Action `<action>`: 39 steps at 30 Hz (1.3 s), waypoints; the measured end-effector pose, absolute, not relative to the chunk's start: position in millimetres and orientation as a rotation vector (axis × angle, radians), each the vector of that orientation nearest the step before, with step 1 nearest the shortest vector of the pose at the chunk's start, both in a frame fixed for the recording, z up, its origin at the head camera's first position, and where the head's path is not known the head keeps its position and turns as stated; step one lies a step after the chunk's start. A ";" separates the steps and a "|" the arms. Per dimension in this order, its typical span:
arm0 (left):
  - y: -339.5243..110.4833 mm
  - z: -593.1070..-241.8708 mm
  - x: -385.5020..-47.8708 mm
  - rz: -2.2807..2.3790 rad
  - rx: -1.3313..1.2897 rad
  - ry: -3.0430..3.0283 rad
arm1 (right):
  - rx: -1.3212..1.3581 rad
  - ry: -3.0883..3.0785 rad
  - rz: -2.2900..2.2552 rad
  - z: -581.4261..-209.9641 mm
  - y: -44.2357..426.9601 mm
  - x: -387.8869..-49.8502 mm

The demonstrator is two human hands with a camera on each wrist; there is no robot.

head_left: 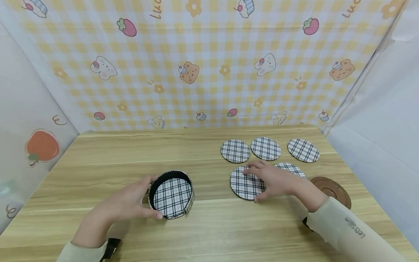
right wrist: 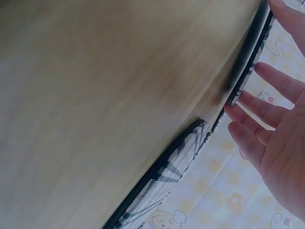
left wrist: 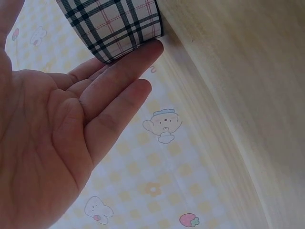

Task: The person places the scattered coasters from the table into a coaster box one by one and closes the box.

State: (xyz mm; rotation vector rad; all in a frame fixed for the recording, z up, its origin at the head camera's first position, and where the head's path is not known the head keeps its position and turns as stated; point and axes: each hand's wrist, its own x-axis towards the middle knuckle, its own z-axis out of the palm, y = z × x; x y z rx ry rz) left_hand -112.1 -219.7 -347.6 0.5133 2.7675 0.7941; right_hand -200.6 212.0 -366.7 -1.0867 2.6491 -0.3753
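A round plaid coaster holder [head_left: 193, 198] with a black inner wall stands on the table, a plaid disc showing inside it. My left hand [head_left: 132, 198] holds it from the left, thumb at the near rim and fingers behind. In the left wrist view, fingertips touch its plaid side [left wrist: 121, 28]. My right hand [head_left: 276, 180] spans the right part of a plaid round coaster [head_left: 243, 185]. Its thumb is at the near edge, the other fingers at the far part. In the right wrist view, spread fingertips [right wrist: 269, 78] touch the coaster's dark-rimmed edge; no firm grip shows.
Three plaid coasters [head_left: 235, 151] lie in a row at the back right. Another coaster [head_left: 291, 169] is partly hidden behind the right hand. A brown round disc [head_left: 334, 191] lies near the right table edge, partly covered by the sleeve. A patterned cloth [head_left: 209, 98] hangs behind the table.
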 end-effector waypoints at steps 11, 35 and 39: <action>-219.3 -347.4 -112.6 0.790 0.524 2.776 | -1.124 2.662 -0.392 -360.5 205.7 -201.0; -220.8 -348.9 -112.0 0.780 0.500 2.778 | -1.232 2.651 -0.310 -348.8 158.3 -197.6; -220.3 -349.0 -112.2 0.783 0.500 2.772 | -1.267 2.643 -0.309 -346.9 151.8 -196.4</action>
